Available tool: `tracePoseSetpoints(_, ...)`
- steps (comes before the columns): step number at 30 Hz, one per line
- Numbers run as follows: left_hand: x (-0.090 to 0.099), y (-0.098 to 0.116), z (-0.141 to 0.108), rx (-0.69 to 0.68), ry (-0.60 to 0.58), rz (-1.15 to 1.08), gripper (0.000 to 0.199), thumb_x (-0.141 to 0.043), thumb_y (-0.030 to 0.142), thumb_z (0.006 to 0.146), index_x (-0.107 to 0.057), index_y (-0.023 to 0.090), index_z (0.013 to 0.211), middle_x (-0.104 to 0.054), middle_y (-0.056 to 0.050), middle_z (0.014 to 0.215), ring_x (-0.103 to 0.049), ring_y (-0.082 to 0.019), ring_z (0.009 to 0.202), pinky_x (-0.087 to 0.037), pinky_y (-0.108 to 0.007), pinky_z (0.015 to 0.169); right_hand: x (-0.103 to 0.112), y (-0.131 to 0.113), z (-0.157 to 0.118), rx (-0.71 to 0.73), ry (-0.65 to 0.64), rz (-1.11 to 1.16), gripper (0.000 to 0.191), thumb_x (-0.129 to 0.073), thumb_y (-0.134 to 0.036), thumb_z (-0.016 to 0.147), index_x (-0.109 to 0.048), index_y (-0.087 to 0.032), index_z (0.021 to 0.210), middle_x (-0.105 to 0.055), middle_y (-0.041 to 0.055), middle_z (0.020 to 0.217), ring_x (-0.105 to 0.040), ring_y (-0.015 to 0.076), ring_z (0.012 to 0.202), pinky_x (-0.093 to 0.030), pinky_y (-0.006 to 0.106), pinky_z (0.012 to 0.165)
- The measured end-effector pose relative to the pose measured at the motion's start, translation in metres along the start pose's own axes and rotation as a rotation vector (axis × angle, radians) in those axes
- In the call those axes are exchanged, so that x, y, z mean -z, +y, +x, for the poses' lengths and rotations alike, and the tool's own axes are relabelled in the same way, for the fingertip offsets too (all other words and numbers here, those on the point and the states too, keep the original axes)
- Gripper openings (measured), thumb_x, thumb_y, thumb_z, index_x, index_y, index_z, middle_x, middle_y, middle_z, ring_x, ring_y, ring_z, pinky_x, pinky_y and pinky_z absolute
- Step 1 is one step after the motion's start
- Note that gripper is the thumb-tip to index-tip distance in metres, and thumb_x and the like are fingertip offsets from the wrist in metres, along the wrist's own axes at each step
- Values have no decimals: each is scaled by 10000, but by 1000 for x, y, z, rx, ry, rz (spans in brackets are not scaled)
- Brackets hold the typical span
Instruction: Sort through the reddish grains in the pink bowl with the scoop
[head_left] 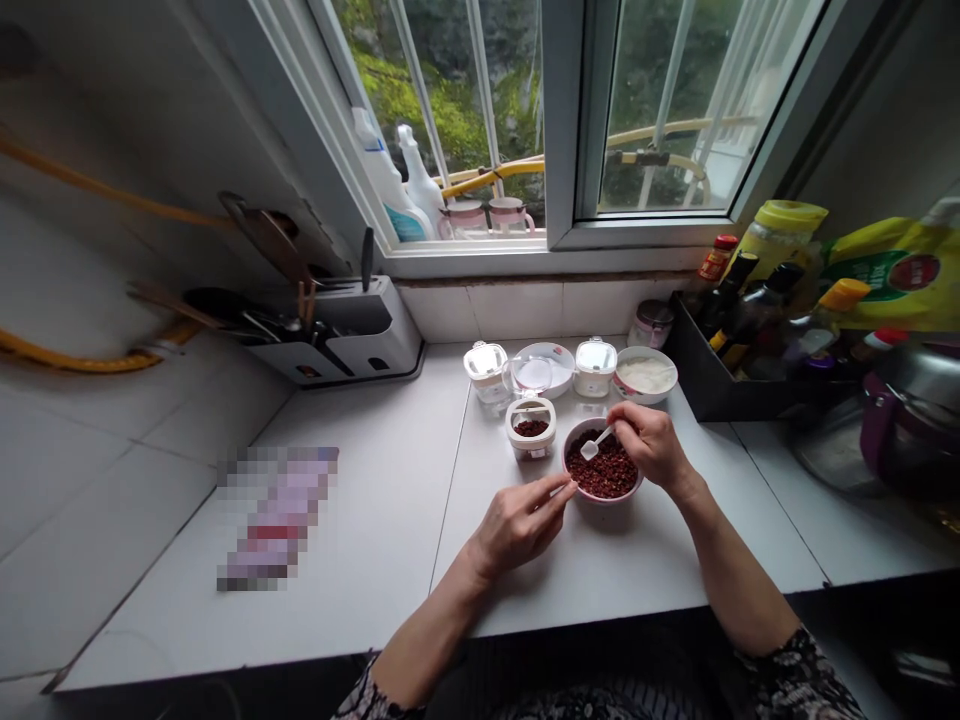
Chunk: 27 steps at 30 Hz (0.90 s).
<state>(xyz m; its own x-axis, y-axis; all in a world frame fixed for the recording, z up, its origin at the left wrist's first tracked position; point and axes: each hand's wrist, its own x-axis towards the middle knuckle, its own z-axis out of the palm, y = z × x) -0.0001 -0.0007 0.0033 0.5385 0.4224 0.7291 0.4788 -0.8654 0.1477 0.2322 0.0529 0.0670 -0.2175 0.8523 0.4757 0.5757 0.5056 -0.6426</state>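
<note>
White counter (390, 480) spreads left. Your right hand (651, 442) pinches a white plastic spoon (589, 450); half-open left hand (521, 520) touches a round pink-rimmed bowl (609, 499).

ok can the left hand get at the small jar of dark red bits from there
Likely yes: the jar stands just beyond the left hand, and nothing visible blocks the way between them.

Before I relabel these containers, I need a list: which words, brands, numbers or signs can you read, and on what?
No text can be read with certainty.
Yellow bag: green-patch marks too blurred.
Red-labelled jar: print too small.
Blue-and-white spray bottle: label unreadable.
Pixelated item: any print hidden.
White spoon, bowl: no readable text.
</note>
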Motion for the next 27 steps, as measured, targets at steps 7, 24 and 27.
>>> tracePoseSetpoints(7,0,0,1,-4,4,5,367,-482,93,951,-548,149,1308,-715,-135,1102,-727,-181,951,-625,-263,761,-14,-1,-3,-36,-170,-23,212,-435,-159,819,-634,-204,758,-663,6,680,-574,140,599,-416,246,623)
tracePoseSetpoints(24,1,1,1,-13,1,11,329,-474,99,955,-559,140,1270,-715,-138,1091,-728,-181,945,-625,-263,755,-8,2,0,-93,-69,-20,207,-429,-192,813,-623,-209,741,-639,3,645,-580,155,614,-417,256,628)
tracePoseSetpoints(27,0,1,2,-14,9,11,326,-476,95,953,-563,136,1265,-715,-141,1088,-728,-185,946,-627,-267,744,-8,2,-1,-100,-79,-26,205,-433,-188,810,-625,-208,740,-641,2,640,-578,153,607,-414,254,620)
